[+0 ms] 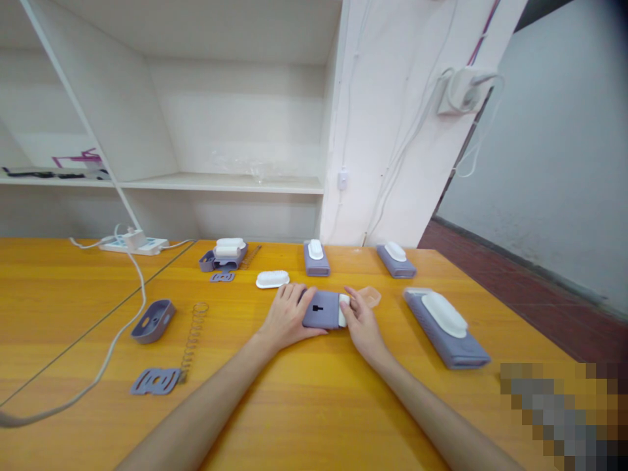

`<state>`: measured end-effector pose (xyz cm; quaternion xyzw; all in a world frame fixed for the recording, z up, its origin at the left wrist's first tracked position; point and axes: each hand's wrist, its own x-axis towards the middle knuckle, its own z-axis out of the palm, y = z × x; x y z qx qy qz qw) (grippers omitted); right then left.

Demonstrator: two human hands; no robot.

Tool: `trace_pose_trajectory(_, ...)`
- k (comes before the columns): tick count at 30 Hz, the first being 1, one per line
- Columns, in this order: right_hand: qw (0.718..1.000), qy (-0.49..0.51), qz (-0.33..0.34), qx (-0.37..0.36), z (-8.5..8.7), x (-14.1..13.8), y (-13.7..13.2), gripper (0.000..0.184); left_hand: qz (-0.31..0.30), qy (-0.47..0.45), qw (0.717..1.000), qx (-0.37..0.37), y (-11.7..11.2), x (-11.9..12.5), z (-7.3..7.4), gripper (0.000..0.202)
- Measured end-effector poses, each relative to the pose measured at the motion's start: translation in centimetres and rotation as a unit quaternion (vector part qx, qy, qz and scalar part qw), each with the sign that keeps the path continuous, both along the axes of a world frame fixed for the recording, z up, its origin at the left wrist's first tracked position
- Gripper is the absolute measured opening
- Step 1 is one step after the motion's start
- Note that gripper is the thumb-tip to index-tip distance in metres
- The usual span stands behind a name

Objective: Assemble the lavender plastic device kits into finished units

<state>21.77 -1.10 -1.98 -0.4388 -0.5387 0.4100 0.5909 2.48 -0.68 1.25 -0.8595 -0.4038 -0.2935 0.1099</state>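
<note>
Flat on the table lies a grey-purple plastic case (321,310) with a small black mark on its upper face. My left hand (290,315) wraps round the left end of this case, thumb along its near edge. At the other end, my right hand (362,323) has its fingers closed on a white end piece (343,310), which sits against the case's opening. Whether the piece is inside the opening or just touching it, I cannot tell. Just behind my right hand lies a translucent cap (369,297). A white oval part (273,279) rests beyond my left hand.
To the left are a grey-purple oval cup (154,321), a coil spring (194,337) and a slotted plate (156,381). Similar cases with white ovals stand right (444,327) and behind (316,258). A white cable (132,314) crosses the left side from a power strip (135,244).
</note>
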Motion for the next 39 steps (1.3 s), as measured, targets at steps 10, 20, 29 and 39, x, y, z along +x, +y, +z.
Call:
trace_pose_trajectory(10, 0.994, -0.107, -0.018, 0.023, -0.30, 0.12, -0.01, 0.043, 0.007, -0.003, 1.000, 0.011, 0.13, 0.00, -0.32, 0.081)
trace_pose_trajectory(20, 0.978, -0.202, -0.047, 0.023, 0.40, 0.52, -0.11, 0.052, 0.001, -0.014, 1.000, 0.023, 0.32, -0.03, -0.40, 0.082)
trace_pose_trajectory(29, 0.969, -0.239, -0.043, 0.034, 0.42, 0.65, 0.10, 0.054, 0.002, -0.020, 1.000, 0.019, 0.42, -0.03, -0.52, 0.082)
trace_pose_trajectory(39, 0.960, -0.274, -0.050, 0.039, 0.25, 0.65, 0.50, 0.052, 0.006, -0.035, 0.999, -0.004, 0.54, 0.04, -0.35, 0.082)
